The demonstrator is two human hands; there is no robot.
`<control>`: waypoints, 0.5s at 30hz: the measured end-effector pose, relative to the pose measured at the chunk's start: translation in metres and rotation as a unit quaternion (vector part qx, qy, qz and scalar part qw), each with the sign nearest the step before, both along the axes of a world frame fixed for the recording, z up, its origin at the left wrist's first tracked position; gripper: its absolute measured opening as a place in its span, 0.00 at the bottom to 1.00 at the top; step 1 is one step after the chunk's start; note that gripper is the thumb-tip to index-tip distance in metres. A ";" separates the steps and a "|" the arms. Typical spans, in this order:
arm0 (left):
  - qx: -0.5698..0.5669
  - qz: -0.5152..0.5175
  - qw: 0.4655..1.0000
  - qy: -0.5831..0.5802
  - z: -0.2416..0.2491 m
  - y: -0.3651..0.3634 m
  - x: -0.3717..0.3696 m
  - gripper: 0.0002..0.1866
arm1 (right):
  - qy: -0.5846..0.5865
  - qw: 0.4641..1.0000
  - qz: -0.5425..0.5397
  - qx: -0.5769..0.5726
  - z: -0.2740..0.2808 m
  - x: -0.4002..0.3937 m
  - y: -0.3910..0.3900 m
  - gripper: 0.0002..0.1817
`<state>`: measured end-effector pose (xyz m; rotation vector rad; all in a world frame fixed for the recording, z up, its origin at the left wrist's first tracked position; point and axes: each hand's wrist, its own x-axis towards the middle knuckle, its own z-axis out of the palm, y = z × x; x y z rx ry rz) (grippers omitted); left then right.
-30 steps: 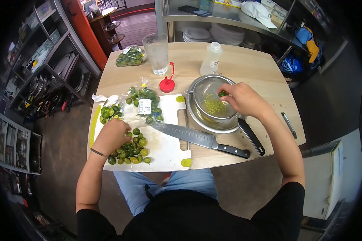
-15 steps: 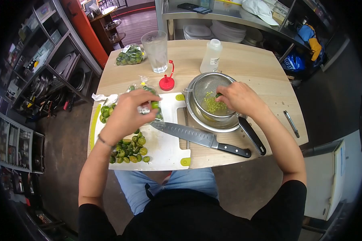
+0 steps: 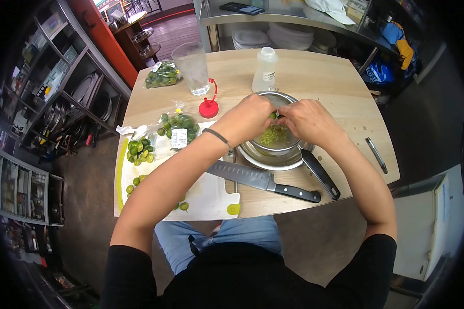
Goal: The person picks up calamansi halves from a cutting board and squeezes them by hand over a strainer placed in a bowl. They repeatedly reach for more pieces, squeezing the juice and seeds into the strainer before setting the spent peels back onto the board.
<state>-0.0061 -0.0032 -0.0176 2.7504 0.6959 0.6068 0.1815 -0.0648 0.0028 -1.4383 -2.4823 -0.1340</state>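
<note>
Over the mesh strainer (image 3: 295, 148), my left hand (image 3: 250, 119) pinches a small green lime (image 3: 273, 115). My right hand (image 3: 310, 122) is closed close beside it, fingertips at another dark green piece that looks like a lime half. Pale seeds and pulp (image 3: 273, 136) lie in the mesh. The strainer rests on a metal bowl (image 3: 273, 164), its black handle (image 3: 320, 175) pointing toward me. On the white cutting board (image 3: 209, 193) are cut limes (image 3: 138, 149); my left forearm hides part of the pile. A large knife (image 3: 247, 175) lies across the board's right edge.
A labelled bag of limes (image 3: 183, 127) lies at the board's far side, another bag (image 3: 163, 74) behind it. Farther back stand a tall glass (image 3: 192, 69) and a plastic bottle (image 3: 265, 69). A red nozzle cap (image 3: 208, 108) and a pen (image 3: 377, 155) are on the table.
My left hand has moved right, from above the board and bag to the strainer, and meets my right hand there. My right hand has stayed over the strainer.
</note>
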 end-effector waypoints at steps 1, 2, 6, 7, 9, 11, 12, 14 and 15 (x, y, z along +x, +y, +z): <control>-0.001 0.000 1.000 0.002 -0.005 0.001 0.004 0.10 | 0.002 1.000 -0.006 0.002 0.000 0.000 0.000 0.09; 0.003 0.003 1.000 0.020 -0.010 0.002 0.007 0.08 | 0.004 1.000 -0.006 0.001 0.000 0.000 0.000 0.09; 0.048 -0.002 0.998 0.044 -0.018 0.002 0.013 0.04 | 0.010 1.000 -0.011 -0.008 -0.006 0.004 0.001 0.08; 0.047 -0.002 0.998 0.046 -0.019 0.003 0.013 0.04 | 0.012 1.000 -0.008 -0.005 -0.008 0.005 0.001 0.08; 0.060 0.006 0.997 0.054 -0.020 0.006 0.013 0.04 | 0.013 1.000 -0.016 -0.011 -0.005 0.005 -0.001 0.08; 0.067 0.004 0.996 0.053 -0.021 0.008 0.013 0.04 | 0.013 0.999 -0.023 -0.017 -0.003 0.006 -0.003 0.08; 0.075 0.003 0.996 0.052 -0.020 0.009 0.013 0.04 | 0.016 0.999 -0.022 -0.016 -0.003 0.007 -0.003 0.07; 0.071 -0.001 0.996 0.047 -0.018 0.010 0.013 0.04 | 0.020 0.999 -0.021 -0.015 -0.001 0.008 -0.003 0.07; 0.068 -0.005 0.997 0.042 -0.015 0.010 0.013 0.04 | 0.022 0.999 -0.021 -0.013 0.001 0.008 -0.004 0.07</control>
